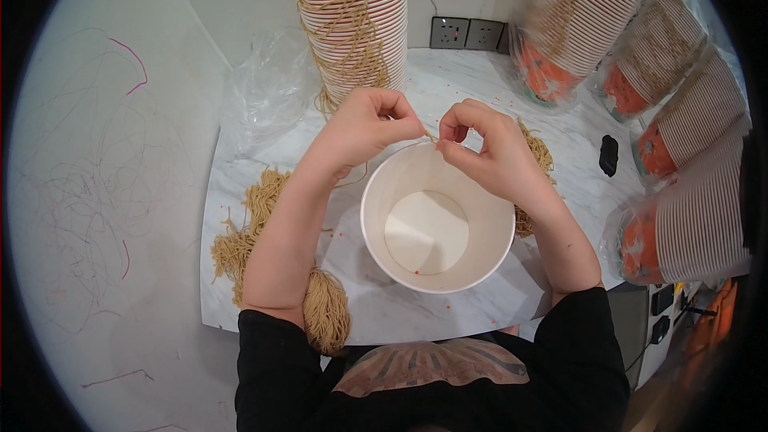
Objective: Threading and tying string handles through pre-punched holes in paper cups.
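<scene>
A wide white paper bucket (490, 228) stands upright with its mouth toward me, a few orange specks inside. Above its far rim my left hand (372, 124) pinches a thin tan strand of string (430, 135) between thumb and finger. My right hand (488, 150) pinches the same strand a short way to the right, the fingers curled. Under and beside my left forearm lie loose tan string heaps (268, 196) and a string bundle (326, 314). Another string heap (536, 148) is partly hidden behind my right forearm.
At the back a tall stack of nested paper buckets (392, 40) has tan string draped over it. Crumpled clear plastic (272, 84) lies left of it. Several plastic-wrapped bucket stacks (696, 112) lean along the right, near a small black object (609, 155). Wall sockets (450, 32) sit behind.
</scene>
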`<action>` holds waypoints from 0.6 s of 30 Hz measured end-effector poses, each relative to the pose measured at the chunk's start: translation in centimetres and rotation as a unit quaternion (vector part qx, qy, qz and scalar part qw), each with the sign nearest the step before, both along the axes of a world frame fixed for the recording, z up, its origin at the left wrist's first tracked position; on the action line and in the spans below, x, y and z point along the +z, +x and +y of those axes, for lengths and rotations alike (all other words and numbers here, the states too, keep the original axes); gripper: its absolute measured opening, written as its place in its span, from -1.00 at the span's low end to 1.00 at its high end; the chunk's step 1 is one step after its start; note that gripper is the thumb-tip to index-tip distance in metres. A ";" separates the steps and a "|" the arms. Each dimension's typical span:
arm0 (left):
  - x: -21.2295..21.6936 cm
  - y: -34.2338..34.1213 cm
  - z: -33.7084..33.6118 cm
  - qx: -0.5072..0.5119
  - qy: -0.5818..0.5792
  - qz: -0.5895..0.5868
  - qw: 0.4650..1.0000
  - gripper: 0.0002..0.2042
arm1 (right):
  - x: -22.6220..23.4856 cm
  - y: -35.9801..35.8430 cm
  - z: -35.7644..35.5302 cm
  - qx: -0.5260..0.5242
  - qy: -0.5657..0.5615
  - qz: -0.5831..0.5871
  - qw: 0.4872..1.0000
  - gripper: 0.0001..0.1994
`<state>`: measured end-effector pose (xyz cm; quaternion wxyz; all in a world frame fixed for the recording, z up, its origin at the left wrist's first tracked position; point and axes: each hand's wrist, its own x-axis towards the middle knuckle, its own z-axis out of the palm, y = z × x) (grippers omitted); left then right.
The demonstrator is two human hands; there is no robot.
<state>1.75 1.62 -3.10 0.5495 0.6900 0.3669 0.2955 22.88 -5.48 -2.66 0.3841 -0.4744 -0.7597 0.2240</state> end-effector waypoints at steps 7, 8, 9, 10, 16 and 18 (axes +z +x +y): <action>0.1 -0.1 0.1 0.002 0.001 -0.002 1.000 -0.93 | 0.4 0.0 -0.3 0.006 -0.027 -0.013 1.000 -0.87; 0.1 -0.1 0.1 0.002 0.001 -0.002 1.000 -0.93 | 0.4 0.0 -0.3 0.012 -0.028 -0.009 1.000 -0.87; 0.1 -0.2 0.1 0.006 0.007 0.003 1.000 -0.93 | 0.3 0.0 -0.3 0.018 -0.029 -0.005 0.999 -0.87; 0.1 -0.2 0.1 0.010 0.014 0.008 1.000 -0.92 | 0.2 0.0 -0.2 0.018 -0.029 -0.005 0.999 -0.87; 0.1 -0.1 0.1 0.030 0.031 0.024 0.999 -0.92 | 0.2 0.1 -0.2 0.047 -0.046 0.009 0.998 -0.87; -0.2 -0.1 0.3 0.032 0.032 0.027 0.999 -0.92 | 0.4 0.1 -0.2 0.051 -0.062 0.012 0.997 -0.87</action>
